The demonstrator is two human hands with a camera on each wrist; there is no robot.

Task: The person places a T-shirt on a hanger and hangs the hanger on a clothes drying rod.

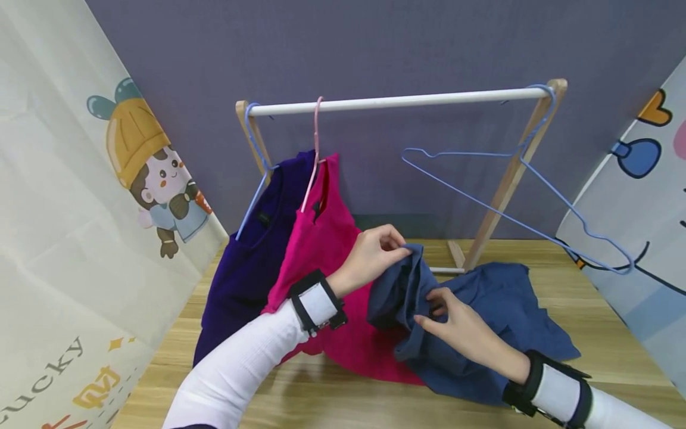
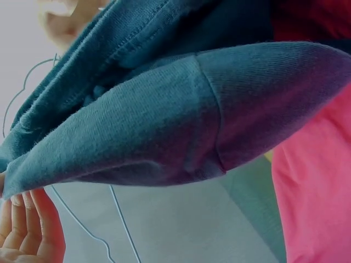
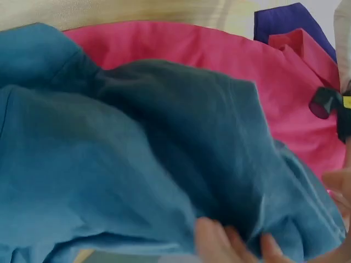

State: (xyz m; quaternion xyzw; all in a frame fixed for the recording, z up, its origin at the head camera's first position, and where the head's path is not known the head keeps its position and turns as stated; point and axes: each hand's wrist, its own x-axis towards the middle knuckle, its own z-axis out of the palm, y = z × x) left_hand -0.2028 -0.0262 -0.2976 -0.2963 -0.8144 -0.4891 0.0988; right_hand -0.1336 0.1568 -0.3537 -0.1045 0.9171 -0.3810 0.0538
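A greyish-blue shirt (image 1: 488, 310) is bunched up at its left part, while the rest spreads over the wooden table. My left hand (image 1: 372, 256) pinches its raised edge between thumb and fingers. In the left wrist view, a seamed, folded part of the blue shirt (image 2: 137, 120) hangs from the left fingertips. Lower and to the right, my right hand (image 1: 455, 322) grips the gathered cloth with curled thumb and fingers. The right wrist view shows the fingertips (image 3: 214, 241) at a fold of the shirt (image 3: 82, 164).
A clothes rack (image 1: 407, 101) stands behind. At its left hang a purple shirt (image 1: 236, 286) on a blue hanger and a pink shirt (image 1: 332, 238) on a pink hanger (image 1: 316, 131). A bare blue hanger (image 1: 482, 205) hangs at the right end. Printed curtains (image 1: 59, 179) flank the table.
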